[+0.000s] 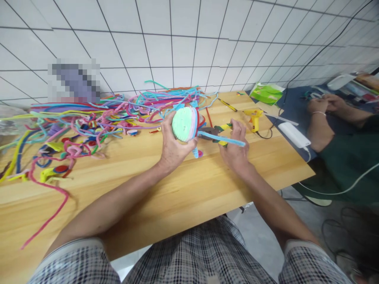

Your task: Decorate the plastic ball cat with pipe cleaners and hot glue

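My left hand (173,144) grips a round ball (185,124) wound from pipe cleaners, mint green with pink and lilac bands, held above the wooden table (183,189). A light blue pipe cleaner (222,139) runs from the ball to the right. My right hand (235,148) closes on pliers (217,132) with yellow-green handles, whose jaws sit near the blue strand next to the ball.
A tangled heap of coloured pipe cleaners (89,118) covers the table's left and back. A yellow glue gun (254,118) and a green packet (266,94) lie at the back right. Another person's hands (321,104) rest at a blue table to the right, with a white power strip (294,135).
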Motion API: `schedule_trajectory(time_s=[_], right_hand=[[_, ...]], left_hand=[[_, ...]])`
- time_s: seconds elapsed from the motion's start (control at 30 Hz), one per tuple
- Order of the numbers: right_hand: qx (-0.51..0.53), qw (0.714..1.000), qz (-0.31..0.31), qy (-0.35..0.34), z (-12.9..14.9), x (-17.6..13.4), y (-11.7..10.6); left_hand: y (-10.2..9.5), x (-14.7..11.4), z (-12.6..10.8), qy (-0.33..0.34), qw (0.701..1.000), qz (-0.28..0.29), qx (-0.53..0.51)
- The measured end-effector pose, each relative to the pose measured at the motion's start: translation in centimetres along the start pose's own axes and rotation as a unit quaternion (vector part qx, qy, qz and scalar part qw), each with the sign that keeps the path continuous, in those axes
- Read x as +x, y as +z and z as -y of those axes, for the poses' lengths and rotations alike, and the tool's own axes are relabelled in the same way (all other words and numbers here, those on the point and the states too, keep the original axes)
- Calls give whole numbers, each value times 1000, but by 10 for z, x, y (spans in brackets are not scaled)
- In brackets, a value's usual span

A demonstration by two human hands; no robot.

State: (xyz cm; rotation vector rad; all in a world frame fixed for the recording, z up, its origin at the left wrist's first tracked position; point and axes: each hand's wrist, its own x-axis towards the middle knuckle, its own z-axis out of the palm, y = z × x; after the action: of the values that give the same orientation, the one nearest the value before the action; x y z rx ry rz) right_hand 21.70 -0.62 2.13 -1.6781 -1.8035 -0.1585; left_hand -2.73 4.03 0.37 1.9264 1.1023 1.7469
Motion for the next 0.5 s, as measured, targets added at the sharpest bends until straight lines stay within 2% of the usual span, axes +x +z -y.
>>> schedule_trajectory(time_s=[0.23, 0.37, 0.5], right_hand=[[-18, 1000, -17, -19, 13, 8, 2], [-27, 999, -36, -26, 17, 15, 11], [-29, 999, -30, -28, 16, 23, 21]], left_hand=[[-2, -4, -5, -30, 999, 24, -1], [-3, -5, -8, -34, 999, 33, -4], [-3, -4, -9, -40, 999, 23, 7]])
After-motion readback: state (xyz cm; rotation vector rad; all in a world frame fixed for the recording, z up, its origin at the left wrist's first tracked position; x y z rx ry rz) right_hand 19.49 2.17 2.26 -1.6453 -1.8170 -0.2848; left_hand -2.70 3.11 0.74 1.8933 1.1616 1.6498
